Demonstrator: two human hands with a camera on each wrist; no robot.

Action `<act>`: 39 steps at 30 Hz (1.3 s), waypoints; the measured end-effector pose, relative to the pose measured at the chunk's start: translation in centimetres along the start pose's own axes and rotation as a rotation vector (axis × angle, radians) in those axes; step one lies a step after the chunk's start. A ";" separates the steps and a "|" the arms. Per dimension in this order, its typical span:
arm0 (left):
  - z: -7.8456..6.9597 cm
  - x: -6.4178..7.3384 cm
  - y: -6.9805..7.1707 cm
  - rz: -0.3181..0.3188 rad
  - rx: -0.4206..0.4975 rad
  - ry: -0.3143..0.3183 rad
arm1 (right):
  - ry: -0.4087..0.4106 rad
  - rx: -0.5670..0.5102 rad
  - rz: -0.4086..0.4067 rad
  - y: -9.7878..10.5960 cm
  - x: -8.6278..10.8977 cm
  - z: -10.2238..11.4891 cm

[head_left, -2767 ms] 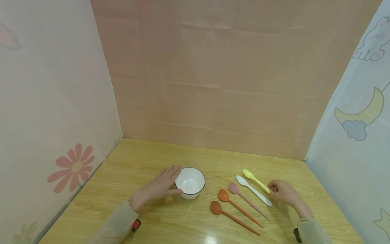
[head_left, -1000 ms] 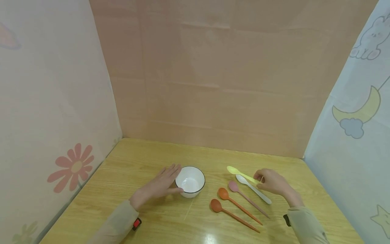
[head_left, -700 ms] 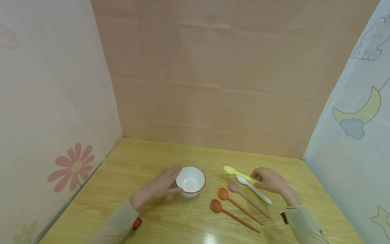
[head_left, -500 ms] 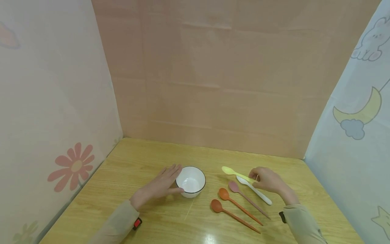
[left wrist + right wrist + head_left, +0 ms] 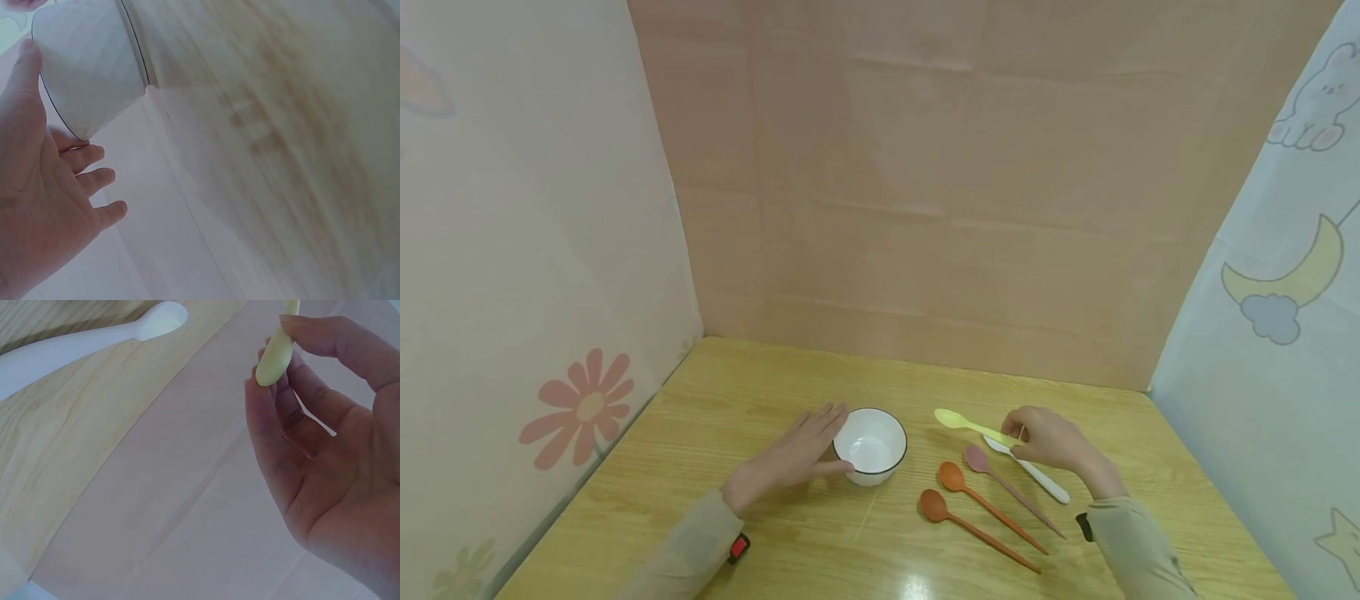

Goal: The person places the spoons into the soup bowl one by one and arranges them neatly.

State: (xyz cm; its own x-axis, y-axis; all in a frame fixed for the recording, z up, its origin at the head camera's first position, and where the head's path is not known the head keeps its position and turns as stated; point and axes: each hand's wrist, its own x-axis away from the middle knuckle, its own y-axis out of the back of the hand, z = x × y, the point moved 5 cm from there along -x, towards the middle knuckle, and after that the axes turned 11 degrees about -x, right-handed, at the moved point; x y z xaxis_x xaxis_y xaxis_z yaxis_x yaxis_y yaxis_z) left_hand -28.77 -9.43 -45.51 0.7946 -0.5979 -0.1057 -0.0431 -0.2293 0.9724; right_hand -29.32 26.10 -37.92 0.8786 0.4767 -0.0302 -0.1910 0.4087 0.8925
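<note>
In the head view my right hand (image 5: 1047, 437) pinches the handle end of a yellow spoon (image 5: 952, 418) between thumb and fingers. The spoon's bowl points left, and its handle crosses above the white spoon (image 5: 1045, 482). Up close in the right wrist view, the handle tip of the yellow spoon (image 5: 275, 362) shows between the thumb and fingertips. My left hand (image 5: 801, 450) lies along the left side of a white bowl (image 5: 870, 442) with a dark rim, its fingers and thumb extended and touching the rim. Those fingers (image 5: 81, 159) appear beside the bowl's outer wall (image 5: 90, 62) in the left wrist view.
A pink spoon (image 5: 976, 458), an orange spoon (image 5: 952, 477) and a brownish-red spoon (image 5: 933, 505) lie in a slanted row on the wooden table (image 5: 760, 375), right of the bowl. A pinkish-brown sheet (image 5: 910, 183) stands behind the table, with patterned cloths at both sides.
My right hand has picked up the yellow spoon and carried it left toward the bowl, over the white spoon. My left hand and the bowl have stayed in place.
</note>
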 end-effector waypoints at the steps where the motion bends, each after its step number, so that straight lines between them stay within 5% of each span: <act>1: 0.0 0.0 0.0 0.001 0.000 0.000 | 0.001 -0.003 0.002 0.0 -0.1 0.1; 39: 0.1 -0.2 -0.2 0.000 -0.015 0.005 | 0.083 0.023 0.027 0.2 -3.1 3.4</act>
State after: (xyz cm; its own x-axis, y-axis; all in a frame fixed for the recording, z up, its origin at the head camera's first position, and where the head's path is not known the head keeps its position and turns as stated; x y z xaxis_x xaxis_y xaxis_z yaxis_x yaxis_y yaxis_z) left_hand -28.99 -9.36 -45.68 0.7974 -0.5943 -0.1048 -0.0341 -0.2178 0.9754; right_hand -30.60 22.03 -36.06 0.8338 0.5504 -0.0427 -0.2031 0.3777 0.9034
